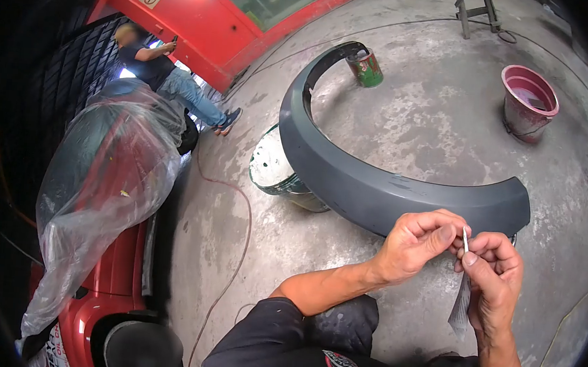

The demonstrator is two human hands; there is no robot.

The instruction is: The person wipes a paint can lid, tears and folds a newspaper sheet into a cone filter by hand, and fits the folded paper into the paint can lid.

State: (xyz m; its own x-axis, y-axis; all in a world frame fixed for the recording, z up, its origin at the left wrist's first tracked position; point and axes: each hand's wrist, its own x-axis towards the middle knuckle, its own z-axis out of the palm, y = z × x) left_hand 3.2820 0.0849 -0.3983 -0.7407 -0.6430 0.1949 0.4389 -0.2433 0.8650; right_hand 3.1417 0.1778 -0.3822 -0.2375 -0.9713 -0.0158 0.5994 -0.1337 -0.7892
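Observation:
A thin folded piece of sandpaper (461, 301), grey with a white edge at its top, hangs between my two hands. My right hand (496, 279) pinches it between thumb and fingers from the right. On the other side, my left hand (416, 246) has its thumb and fingertips closed at the paper's upper end. Just beyond my hands lies a dark grey curved car trim panel (369, 182), shaped like a wheel-arch flare. Its near end passes behind my fingers. The panel rests over a paint-spattered drum (271, 161) and near a green can (367, 69).
A reddish bucket (530, 108) stands at the right. To the left is a red car (117, 260) under plastic sheeting (104, 163). A person (156, 65) sits behind it, holding something small. A hose (246, 228) runs across the concrete floor. A stand (476, 15) is at the back.

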